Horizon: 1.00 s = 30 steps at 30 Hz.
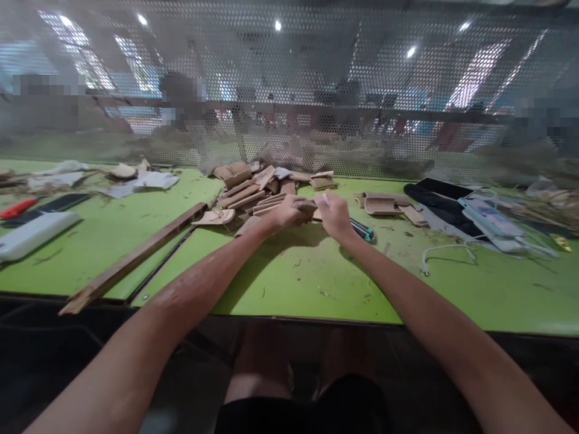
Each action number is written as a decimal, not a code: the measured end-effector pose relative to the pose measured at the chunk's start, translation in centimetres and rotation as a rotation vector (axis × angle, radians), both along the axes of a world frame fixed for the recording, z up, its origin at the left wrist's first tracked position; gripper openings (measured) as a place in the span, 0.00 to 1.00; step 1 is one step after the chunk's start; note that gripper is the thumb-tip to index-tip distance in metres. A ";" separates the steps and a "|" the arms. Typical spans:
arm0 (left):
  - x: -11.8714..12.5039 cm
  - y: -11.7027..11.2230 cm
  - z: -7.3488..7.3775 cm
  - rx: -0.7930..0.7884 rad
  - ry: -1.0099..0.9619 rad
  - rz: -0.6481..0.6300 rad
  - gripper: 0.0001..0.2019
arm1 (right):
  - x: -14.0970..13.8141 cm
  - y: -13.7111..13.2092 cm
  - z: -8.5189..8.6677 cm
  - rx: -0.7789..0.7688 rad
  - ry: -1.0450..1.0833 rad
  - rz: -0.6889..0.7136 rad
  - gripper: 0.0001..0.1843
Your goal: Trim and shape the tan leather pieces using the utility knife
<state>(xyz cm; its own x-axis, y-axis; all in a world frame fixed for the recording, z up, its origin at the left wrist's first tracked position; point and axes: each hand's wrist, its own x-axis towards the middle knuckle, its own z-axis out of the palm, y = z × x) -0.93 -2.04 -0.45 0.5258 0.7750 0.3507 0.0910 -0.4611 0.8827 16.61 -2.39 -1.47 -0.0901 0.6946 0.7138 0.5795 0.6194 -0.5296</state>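
Left hand (289, 211) closes its fingers on a small brown, slightly curved piece (306, 206) of dry, woody material, held just above the bright green tabletop (289, 283). Right hand (333, 216) is drawn in close beside it with fingers curled; a sliver of white shows near its thumb, but I cannot tell what it grips. The 2 hands meet near the middle of the table, in front of a loose heap of tan-brown, curved woody pieces (239, 194). Just beyond the right wrist, a dark utility knife with a teal end (364, 231) shows partly hidden.

Farther right lie a tan, trough-shaped piece (382, 206), a black, soft-looking bundle (436, 208), a phone with a pale blue edge (491, 220) and a white cable (446, 247). To the left, a long, straight brown strip (138, 256) with a splintered near end slants across the table, overhanging the front edge. Past it are a smooth white oblong object (38, 236), a red-handled tool (18, 209) and crumpled white paper (154, 179). A grey perforated metal screen (289, 66) stands behind everything.
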 end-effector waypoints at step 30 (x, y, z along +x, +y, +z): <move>0.4 1.2 -1.3 -0.148 -0.138 -0.023 0.16 | 0.5 0.2 1.2 0.105 -0.144 0.027 0.20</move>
